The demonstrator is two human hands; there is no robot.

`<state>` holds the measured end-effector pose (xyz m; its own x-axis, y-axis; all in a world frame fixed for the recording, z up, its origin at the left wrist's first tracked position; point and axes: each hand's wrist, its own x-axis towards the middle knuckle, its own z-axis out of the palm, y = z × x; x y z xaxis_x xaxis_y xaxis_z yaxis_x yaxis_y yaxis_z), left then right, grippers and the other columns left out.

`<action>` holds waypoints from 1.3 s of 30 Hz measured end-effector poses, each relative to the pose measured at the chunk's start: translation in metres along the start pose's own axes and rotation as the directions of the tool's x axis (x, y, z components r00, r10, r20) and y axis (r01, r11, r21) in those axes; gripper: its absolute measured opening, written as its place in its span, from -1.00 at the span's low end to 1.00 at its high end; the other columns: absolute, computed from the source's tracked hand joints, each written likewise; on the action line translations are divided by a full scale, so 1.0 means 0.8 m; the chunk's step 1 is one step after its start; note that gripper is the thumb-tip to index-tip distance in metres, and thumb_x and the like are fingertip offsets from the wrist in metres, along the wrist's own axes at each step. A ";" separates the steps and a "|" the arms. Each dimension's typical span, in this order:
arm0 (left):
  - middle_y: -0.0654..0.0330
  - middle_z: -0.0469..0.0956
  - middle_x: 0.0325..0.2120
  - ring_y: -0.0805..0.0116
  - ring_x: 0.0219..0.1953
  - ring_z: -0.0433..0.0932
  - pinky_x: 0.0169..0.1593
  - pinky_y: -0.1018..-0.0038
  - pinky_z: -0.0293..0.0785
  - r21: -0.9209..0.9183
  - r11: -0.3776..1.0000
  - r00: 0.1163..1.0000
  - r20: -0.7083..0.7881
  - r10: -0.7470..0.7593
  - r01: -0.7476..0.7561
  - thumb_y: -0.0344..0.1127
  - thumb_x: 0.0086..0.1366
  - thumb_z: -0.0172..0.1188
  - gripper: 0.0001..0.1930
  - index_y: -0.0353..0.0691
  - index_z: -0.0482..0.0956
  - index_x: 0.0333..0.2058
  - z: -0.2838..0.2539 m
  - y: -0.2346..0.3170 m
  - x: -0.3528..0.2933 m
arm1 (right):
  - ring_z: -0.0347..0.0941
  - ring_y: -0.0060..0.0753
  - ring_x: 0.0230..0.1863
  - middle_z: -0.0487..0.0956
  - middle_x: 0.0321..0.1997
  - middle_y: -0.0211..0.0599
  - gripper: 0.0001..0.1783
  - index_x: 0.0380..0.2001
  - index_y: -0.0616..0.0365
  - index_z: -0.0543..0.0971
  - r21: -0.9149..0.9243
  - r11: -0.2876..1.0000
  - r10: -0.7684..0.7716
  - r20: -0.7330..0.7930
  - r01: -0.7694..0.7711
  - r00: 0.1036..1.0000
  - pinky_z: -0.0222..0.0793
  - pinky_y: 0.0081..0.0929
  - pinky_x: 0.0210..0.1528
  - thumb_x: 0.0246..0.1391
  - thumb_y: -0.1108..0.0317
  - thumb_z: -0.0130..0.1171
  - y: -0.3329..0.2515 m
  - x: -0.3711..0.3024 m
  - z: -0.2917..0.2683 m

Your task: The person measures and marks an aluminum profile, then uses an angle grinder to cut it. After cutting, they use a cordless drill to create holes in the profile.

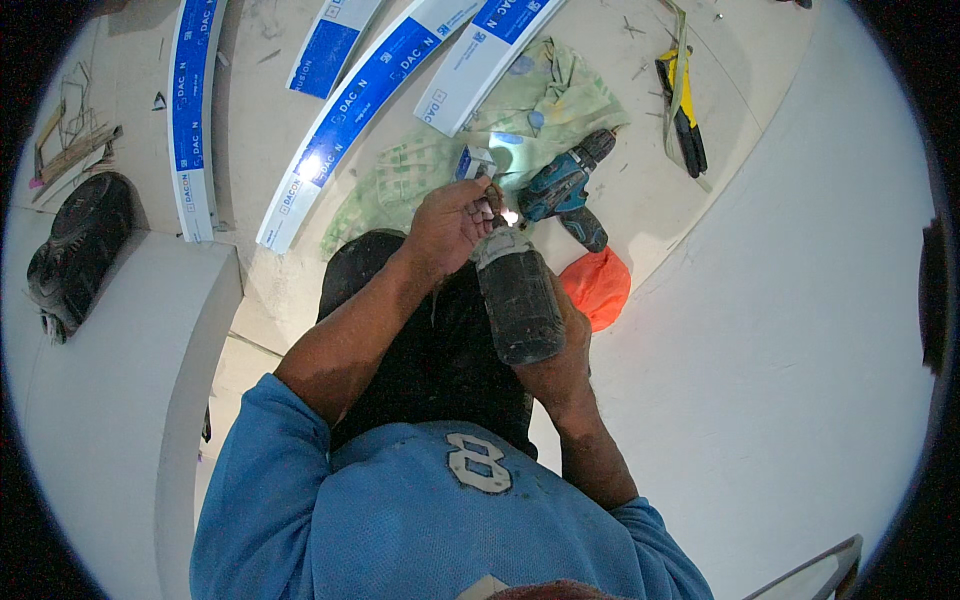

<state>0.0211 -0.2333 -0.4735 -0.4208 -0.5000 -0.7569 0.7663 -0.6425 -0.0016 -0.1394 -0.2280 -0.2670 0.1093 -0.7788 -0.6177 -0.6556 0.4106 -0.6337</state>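
My right hand (565, 345) is closed around a dusty dark power drill (520, 310), whose grey nose points away from me. A bright light shines beside the nose. At the drill's front end, my left hand (450, 225) is closed, thumb and fingers pinched on a short white-and-blue strip piece (475, 163). The exact contact between drill tip and piece is hidden by fingers and glare. Just right of the hands, a teal-and-black cordless drill (560, 185) lies on its side on a crumpled green patterned cloth (400, 175).
Long curved strips with blue film (350, 110) lie on the floor ahead. Yellow-and-black cutters (683, 115) rest at the far right. An orange-red cloth (600, 285) sits by my right hand. White low walls (780, 330) flank me; a black bag-like object (85, 245) is left.
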 end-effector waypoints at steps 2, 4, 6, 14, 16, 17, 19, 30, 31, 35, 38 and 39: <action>0.09 0.72 -0.22 0.16 -0.16 0.74 0.13 0.08 0.69 0.021 1.000 1.000 0.002 -0.018 0.018 -0.20 0.61 0.25 -0.72 -0.36 0.64 -0.02 -0.003 -0.002 0.001 | 0.78 -0.03 0.16 0.75 0.18 0.05 -0.32 0.34 0.32 0.55 -0.026 1.000 -0.002 0.005 0.002 1.000 0.71 -0.22 0.15 0.16 0.48 0.54 -0.003 0.003 -0.001; 0.14 0.71 -0.28 0.24 -0.23 0.69 0.02 0.20 0.62 0.038 0.999 0.998 -0.052 -0.019 0.021 -0.17 0.60 0.26 -0.72 -0.33 0.66 -0.08 0.011 0.002 -0.004 | 0.78 -0.03 0.16 0.75 0.19 0.05 -0.33 0.33 0.33 0.56 -0.048 0.999 -0.004 0.004 0.004 1.000 0.71 -0.22 0.15 0.16 0.48 0.53 -0.006 0.003 -0.002; 0.24 0.68 -0.37 0.41 -0.35 0.60 -0.20 0.42 0.49 0.048 0.999 0.987 -0.161 0.005 0.003 -0.12 0.59 0.26 -0.70 -0.25 0.70 -0.21 0.034 0.003 -0.008 | 0.75 0.12 0.17 0.74 0.23 0.08 -0.11 0.43 0.32 0.46 -0.027 1.000 0.008 0.027 -0.007 1.000 0.66 -0.05 0.17 0.07 0.27 0.59 0.005 0.002 0.000; 0.16 0.71 -0.33 0.23 -0.24 0.73 0.00 0.18 0.64 -0.015 1.000 0.994 -0.111 0.022 -0.024 -0.19 0.61 0.24 -0.74 -0.30 0.68 -0.16 0.023 -0.002 -0.006 | 0.73 0.24 0.17 0.74 0.22 0.10 0.01 0.49 0.31 0.41 -0.030 0.999 0.033 0.061 -0.031 0.998 0.65 0.03 0.19 0.00 0.24 0.62 0.021 -0.005 -0.002; 0.12 0.72 -0.31 0.15 -0.19 0.76 0.09 0.07 0.68 -0.037 0.999 0.997 -0.075 0.027 -0.030 -0.19 0.62 0.22 -0.74 -0.30 0.68 -0.16 0.021 -0.002 -0.006 | 0.74 0.24 0.16 0.75 0.21 0.11 0.01 0.49 0.31 0.41 -0.042 0.999 0.014 0.061 -0.011 0.998 0.65 0.03 0.19 0.00 0.25 0.62 0.019 -0.003 -0.003; 0.12 0.72 -0.33 0.13 -0.19 0.76 0.09 0.07 0.67 -0.051 0.998 0.999 -0.043 0.034 -0.036 -0.18 0.63 0.20 -0.72 -0.29 0.68 -0.18 0.020 -0.003 -0.007 | 0.75 0.15 0.15 0.74 0.20 0.09 -0.11 0.44 0.31 0.46 -0.045 0.999 0.011 0.057 -0.009 0.998 0.68 -0.05 0.17 0.06 0.31 0.59 0.016 -0.001 -0.005; 0.11 0.71 -0.34 0.10 -0.18 0.76 0.09 0.06 0.65 -0.050 0.998 0.999 0.005 0.041 -0.040 -0.16 0.65 0.16 -0.69 -0.27 0.68 -0.21 0.019 -0.003 -0.007 | 0.78 -0.03 0.14 0.73 0.19 0.05 -0.34 0.33 0.32 0.57 -0.049 0.999 0.007 0.048 -0.004 0.999 0.72 -0.21 0.13 0.19 0.43 0.54 0.006 0.003 -0.006; 0.06 0.70 -0.32 0.14 -0.28 0.76 0.04 0.03 0.76 -0.073 0.997 0.983 -0.180 -0.023 0.010 -0.16 0.72 0.02 -0.66 -0.34 0.63 -0.08 0.060 0.008 -0.016 | 0.76 0.16 0.19 0.75 0.21 0.15 0.16 0.67 0.16 0.20 -0.035 0.991 0.136 0.144 -0.133 0.980 0.68 -0.05 0.20 0.09 0.25 0.60 -0.017 0.015 -0.015; 0.06 0.70 -0.31 0.13 -0.28 0.75 0.00 0.05 0.77 -0.131 0.991 0.970 -0.235 -0.062 0.031 -0.14 0.73 -0.01 -0.65 -0.33 0.62 -0.06 0.073 0.007 -0.019 | 0.76 0.16 0.18 0.75 0.21 0.15 0.18 0.69 0.13 0.16 -0.052 0.987 0.159 0.152 -0.152 0.976 0.69 -0.04 0.19 0.10 0.25 0.59 -0.018 0.013 -0.015; 0.06 0.69 -0.32 0.13 -0.33 0.71 -0.16 0.12 0.75 -0.367 0.927 0.951 -0.250 -0.184 0.083 -0.08 0.77 -0.07 -0.61 -0.28 0.60 -0.01 0.071 -0.002 -0.011 | 0.76 0.05 0.20 0.75 0.19 0.03 -0.21 0.41 0.27 0.46 -0.047 0.978 0.209 0.127 -0.205 0.970 0.69 -0.15 0.20 0.15 0.42 0.55 -0.035 0.019 -0.009; 0.08 0.67 -0.34 0.16 -0.38 0.66 -0.21 0.18 0.70 -0.347 0.936 0.967 -0.208 -0.144 0.065 -0.08 0.78 -0.09 -0.61 -0.27 0.59 -0.01 0.075 0.003 -0.005 | 0.75 0.02 0.21 0.75 0.18 0.03 -0.22 0.40 0.27 0.48 0.027 0.959 0.275 0.157 -0.283 0.948 0.68 -0.17 0.21 0.12 0.46 0.55 -0.038 0.027 -0.012; 0.09 0.66 -0.35 0.17 -0.39 0.65 -0.22 0.20 0.68 -0.300 0.952 0.971 -0.208 -0.117 0.050 -0.09 0.78 -0.10 -0.62 -0.27 0.59 -0.01 0.079 0.007 -0.002 | 0.75 0.00 0.22 0.75 0.18 0.04 -0.22 0.40 0.27 0.48 0.045 0.961 0.260 0.173 -0.271 0.950 0.67 -0.18 0.22 0.12 0.48 0.55 -0.041 0.031 -0.017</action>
<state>-0.0048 -0.2728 -0.4306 -0.3973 -0.2894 -0.8709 0.8545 -0.4628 -0.2360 -0.1255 -0.2673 -0.2553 0.0624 -0.5513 -0.8320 -0.6267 0.6271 -0.4626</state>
